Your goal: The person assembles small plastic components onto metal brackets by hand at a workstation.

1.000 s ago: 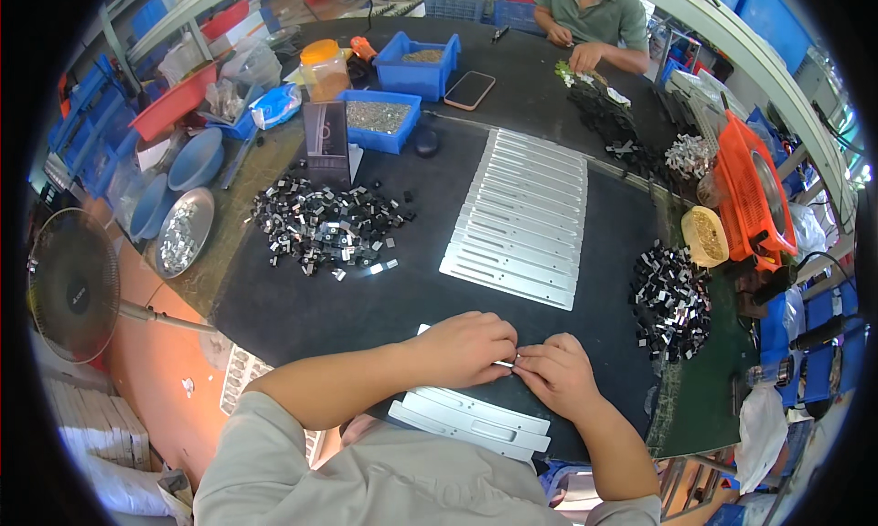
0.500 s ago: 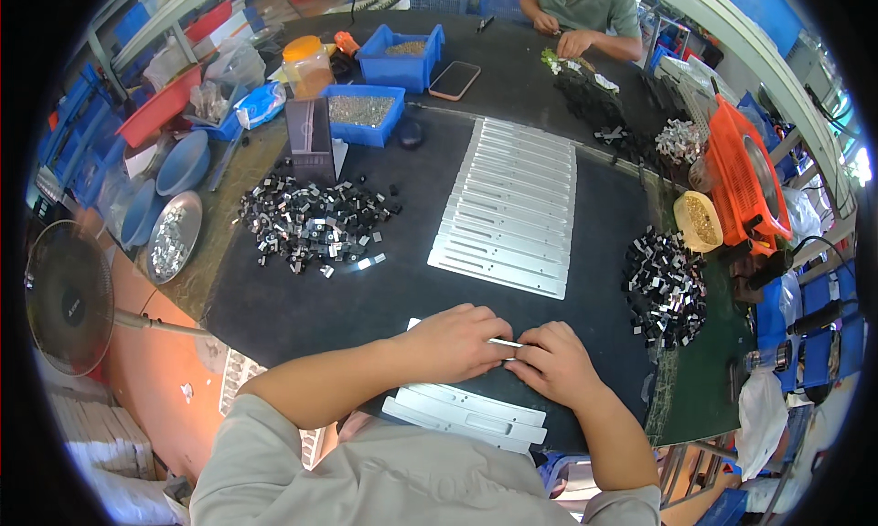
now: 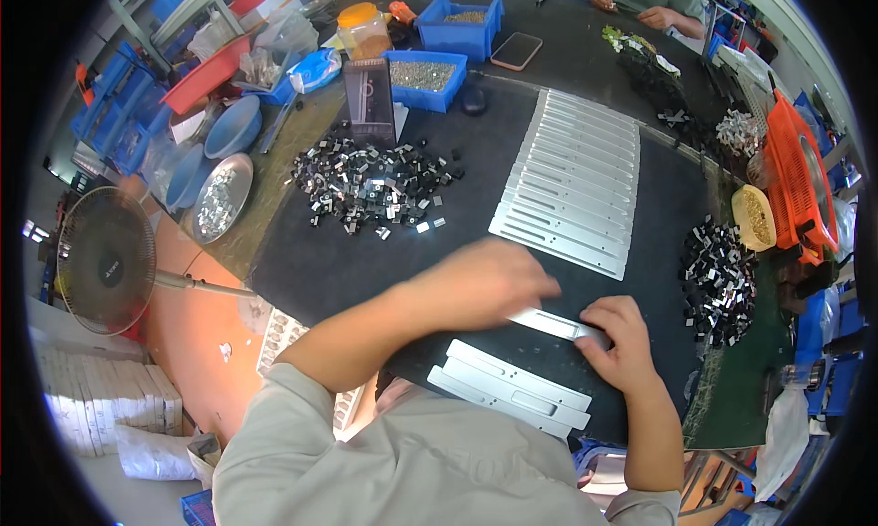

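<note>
My right hand (image 3: 620, 345) grips the right end of a narrow silver metal strip (image 3: 554, 324) between thumb and fingers. Over the strip's other end is my left hand (image 3: 489, 284), blurred by motion, its fingers pointing right; whether it touches the strip I cannot tell. Close to my body, two or so similar metal strips (image 3: 508, 391) lie overlapped at the near edge of the black mat (image 3: 366, 270). Beyond my hands, several more silver strips (image 3: 572, 183) are laid side by side in a long row.
Piles of small black-and-silver clips lie left (image 3: 370, 186) and right (image 3: 718, 284). Behind the left pile stand a dark box (image 3: 370, 103) and blue bins (image 3: 422, 82). An orange basket (image 3: 800, 174) stands at right, a fan (image 3: 108, 261) at left. A co-worker's hands (image 3: 654, 16) work across the table.
My hands were close together on the strip; now they are apart, the left one lifted and moving, the right still holding the strip. The whole view has shifted, with things sitting farther right.
</note>
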Available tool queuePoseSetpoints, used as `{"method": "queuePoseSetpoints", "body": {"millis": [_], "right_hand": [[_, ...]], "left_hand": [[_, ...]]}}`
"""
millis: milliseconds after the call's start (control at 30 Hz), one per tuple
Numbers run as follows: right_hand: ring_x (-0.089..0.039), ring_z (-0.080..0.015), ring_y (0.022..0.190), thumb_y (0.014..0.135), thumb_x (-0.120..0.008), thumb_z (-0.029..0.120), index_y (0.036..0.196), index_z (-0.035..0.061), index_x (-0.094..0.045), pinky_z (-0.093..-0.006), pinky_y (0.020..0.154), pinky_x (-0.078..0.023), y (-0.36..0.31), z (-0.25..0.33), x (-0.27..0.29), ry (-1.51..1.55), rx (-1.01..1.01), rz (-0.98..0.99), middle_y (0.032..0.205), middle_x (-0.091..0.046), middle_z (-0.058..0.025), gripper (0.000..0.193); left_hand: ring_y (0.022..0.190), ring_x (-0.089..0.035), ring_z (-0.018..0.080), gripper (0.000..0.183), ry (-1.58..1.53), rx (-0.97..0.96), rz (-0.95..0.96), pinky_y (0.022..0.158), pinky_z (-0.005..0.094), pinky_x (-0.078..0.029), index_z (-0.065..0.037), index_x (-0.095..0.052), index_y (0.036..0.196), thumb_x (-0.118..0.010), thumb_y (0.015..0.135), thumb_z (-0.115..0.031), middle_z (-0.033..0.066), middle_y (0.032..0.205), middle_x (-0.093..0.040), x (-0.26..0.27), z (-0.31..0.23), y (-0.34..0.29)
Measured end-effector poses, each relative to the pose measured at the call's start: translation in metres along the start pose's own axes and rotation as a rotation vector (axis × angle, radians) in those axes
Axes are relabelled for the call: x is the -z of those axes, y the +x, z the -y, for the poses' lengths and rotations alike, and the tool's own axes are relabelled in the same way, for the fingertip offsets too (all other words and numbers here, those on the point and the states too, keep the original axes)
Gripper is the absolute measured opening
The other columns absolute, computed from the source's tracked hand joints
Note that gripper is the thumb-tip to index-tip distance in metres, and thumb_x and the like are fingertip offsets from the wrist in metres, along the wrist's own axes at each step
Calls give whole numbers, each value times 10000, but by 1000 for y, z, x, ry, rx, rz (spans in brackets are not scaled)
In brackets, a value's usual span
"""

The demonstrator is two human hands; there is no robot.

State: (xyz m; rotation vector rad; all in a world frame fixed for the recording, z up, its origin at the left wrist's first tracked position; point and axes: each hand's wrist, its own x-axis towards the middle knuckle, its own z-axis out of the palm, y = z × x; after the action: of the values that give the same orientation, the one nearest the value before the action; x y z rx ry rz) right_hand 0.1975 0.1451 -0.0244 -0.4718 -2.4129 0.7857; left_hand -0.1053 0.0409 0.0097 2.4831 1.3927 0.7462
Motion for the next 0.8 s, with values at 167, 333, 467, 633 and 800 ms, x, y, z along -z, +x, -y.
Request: {"method": "queuePoseSetpoints", "body": {"millis": [167, 333, 467, 633, 800], "right_hand": [[-694, -372, 1054, 899, -849, 122, 1158, 20, -751, -442, 929, -559, -7, -12, 5, 70, -75, -110, 1124, -737, -171, 295], [-698, -366, 1050, 923, -832, 103, 1170, 18, -752, -434, 927, -560, -6, -11, 4, 117, -102, -90, 1123, -740, -167, 273], [-698, -345, 1032, 928, -826, 91, 1178, 15, -754, -422, 915, -565, -7, -12, 2, 114, -103, -92, 1126, -738, -163, 271], [-692, -313, 1007, 934, -817, 80, 1186, 12, -755, -400, 882, -567, -8, -12, 1, 127, -119, -98, 1124, -731, -157, 268], [-691, -301, 987, 937, -810, 66, 1192, 13, -757, -391, 863, -568, -6, -13, 2, 139, -106, -104, 1113, -726, -152, 266]], "left_hand": [[1126, -694, 366, 294, 440, 500, -164, 998, 467, -556, -66, -777, 1233, -787, 944, -124, 132, 1177, -745, 68, 42, -48], [1129, -664, 351, 294, 420, 601, -132, 1006, 462, -542, -57, -794, 1232, -792, 948, -133, 126, 1169, -709, 68, 55, -88], [1146, -644, 334, 272, 406, 580, -167, 1022, 449, -520, -48, -809, 1198, -805, 947, -152, 118, 1189, -691, 59, 55, -90], [1152, -651, 330, 233, 455, 503, -231, 1019, 437, -511, -47, -794, 1145, -817, 947, -166, 118, 1208, -709, 48, 60, -88], [990, -710, 337, 213, 389, 508, -305, 945, 463, -532, -64, -761, 1100, -837, 936, -177, 94, 1025, -764, 39, 53, -76]]}}
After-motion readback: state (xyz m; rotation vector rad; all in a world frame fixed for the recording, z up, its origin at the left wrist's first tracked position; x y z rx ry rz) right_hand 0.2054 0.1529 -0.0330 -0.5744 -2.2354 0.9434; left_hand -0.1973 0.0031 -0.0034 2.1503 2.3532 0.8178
